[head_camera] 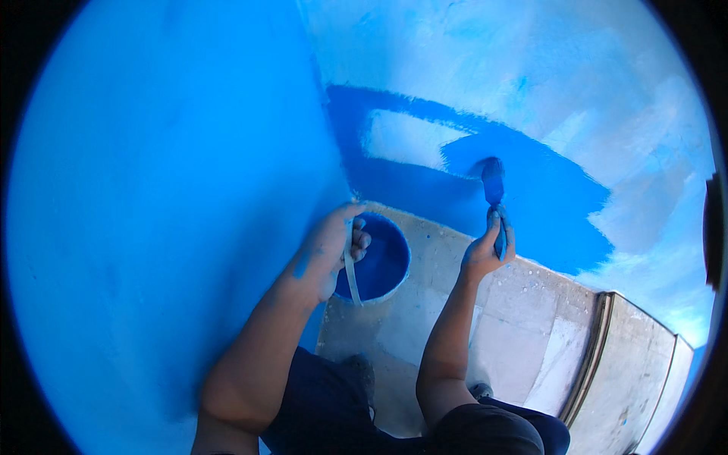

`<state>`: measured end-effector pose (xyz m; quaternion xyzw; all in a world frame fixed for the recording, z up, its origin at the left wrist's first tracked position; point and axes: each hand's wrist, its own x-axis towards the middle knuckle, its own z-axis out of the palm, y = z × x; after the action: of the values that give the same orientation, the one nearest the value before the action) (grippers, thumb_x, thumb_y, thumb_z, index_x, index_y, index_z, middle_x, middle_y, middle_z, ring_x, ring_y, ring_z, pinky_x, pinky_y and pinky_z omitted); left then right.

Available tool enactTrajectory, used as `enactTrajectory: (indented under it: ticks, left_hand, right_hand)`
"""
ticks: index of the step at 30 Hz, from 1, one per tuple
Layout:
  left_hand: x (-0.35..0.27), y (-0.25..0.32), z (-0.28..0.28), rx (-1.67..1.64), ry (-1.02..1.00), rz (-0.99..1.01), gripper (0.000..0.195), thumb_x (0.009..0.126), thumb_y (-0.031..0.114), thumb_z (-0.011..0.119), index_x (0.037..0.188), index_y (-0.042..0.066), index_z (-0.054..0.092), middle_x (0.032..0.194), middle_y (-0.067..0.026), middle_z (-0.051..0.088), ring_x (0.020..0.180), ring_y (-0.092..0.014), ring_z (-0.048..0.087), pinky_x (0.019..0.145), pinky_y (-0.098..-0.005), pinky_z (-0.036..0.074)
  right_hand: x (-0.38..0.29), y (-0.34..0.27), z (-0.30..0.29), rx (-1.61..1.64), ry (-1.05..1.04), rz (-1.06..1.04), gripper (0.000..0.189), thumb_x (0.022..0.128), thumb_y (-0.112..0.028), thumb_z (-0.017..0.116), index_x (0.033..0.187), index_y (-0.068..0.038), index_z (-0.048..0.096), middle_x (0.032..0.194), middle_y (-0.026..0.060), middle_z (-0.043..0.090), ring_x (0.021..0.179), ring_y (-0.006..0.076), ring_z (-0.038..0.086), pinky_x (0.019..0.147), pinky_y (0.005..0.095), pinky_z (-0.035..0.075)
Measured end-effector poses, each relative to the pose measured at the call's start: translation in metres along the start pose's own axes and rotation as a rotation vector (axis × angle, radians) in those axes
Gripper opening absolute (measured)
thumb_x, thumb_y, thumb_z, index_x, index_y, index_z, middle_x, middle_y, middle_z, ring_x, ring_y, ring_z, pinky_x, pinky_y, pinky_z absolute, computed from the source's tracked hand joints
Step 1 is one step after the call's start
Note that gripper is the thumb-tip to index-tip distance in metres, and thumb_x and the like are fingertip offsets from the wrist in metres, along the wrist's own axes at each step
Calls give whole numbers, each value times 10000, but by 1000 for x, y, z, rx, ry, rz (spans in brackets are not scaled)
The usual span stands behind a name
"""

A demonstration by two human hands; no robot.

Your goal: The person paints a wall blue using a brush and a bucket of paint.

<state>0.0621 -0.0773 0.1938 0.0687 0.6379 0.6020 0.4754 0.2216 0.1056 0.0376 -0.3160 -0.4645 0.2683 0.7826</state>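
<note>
My right hand (492, 244) grips the handle of a paintbrush (493, 182), its bristles pointing up against the wall ahead. Blue paint coats the brush and stains my fingers. Around the bristles spreads a darker blue painted patch (546, 193), with a pale unpainted area (409, 139) enclosed at its left. My left hand (344, 239) is closed around the pale handle of a paint bucket (401, 244). Dark blue paint shows inside the bucket. A blue smear marks my left wrist.
A solid blue wall (170, 170) rises close on my left and meets the patchy pale-blue wall (512, 57) at a corner. Below is a paint-spotted floor (398, 335). A raised strip or step edge (588, 358) crosses it at right. My shoe (481, 390) shows beneath my right arm.
</note>
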Motion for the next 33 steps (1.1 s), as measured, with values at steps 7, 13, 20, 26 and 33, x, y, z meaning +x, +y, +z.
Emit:
enactTrajectory:
  ticks: [7, 13, 20, 26, 33]
  left_hand:
    - [3, 0, 8, 19, -47, -12, 235, 966, 282, 581, 870, 83, 500, 715, -42, 490, 651, -148, 490, 617, -294, 419]
    - [2, -2, 5, 10, -39, -33, 252, 952, 304, 593, 875, 80, 506, 731, -40, 475, 651, -152, 470, 615, -294, 410]
    - [9, -5, 1, 13, -74, -49, 279, 947, 329, 595, 847, 79, 522, 717, -43, 499, 637, -155, 465, 619, -299, 416]
    - [3, -3, 7, 19, -31, -14, 276, 953, 333, 587, 853, 83, 523, 719, -52, 514, 638, -165, 472, 634, -309, 430]
    - [1, 0, 2, -4, -73, -25, 240, 940, 279, 625, 860, 74, 530, 701, -40, 525, 640, -150, 525, 611, -287, 452]
  right_hand:
    - [11, -13, -12, -222, 73, -48, 187, 951, -10, 585, 1059, 98, 694, 1080, 209, 708, 965, 236, 686, 874, 325, 541]
    - [8, -5, -9, -325, -19, -56, 177, 921, 29, 600, 1061, 97, 684, 1089, 213, 707, 1002, 264, 689, 887, 345, 532]
    - [-1, 14, -21, -268, -18, -65, 174, 899, 24, 621, 1048, 77, 693, 1102, 230, 700, 954, 288, 700, 838, 344, 552]
    - [-21, 27, -18, -333, -116, -288, 218, 896, 17, 633, 1103, 73, 670, 1141, 243, 683, 946, 319, 703, 791, 365, 569]
    - [-17, 32, -29, -330, 54, -186, 255, 869, 18, 659, 1123, 16, 678, 1235, 237, 651, 1001, 388, 688, 851, 434, 559]
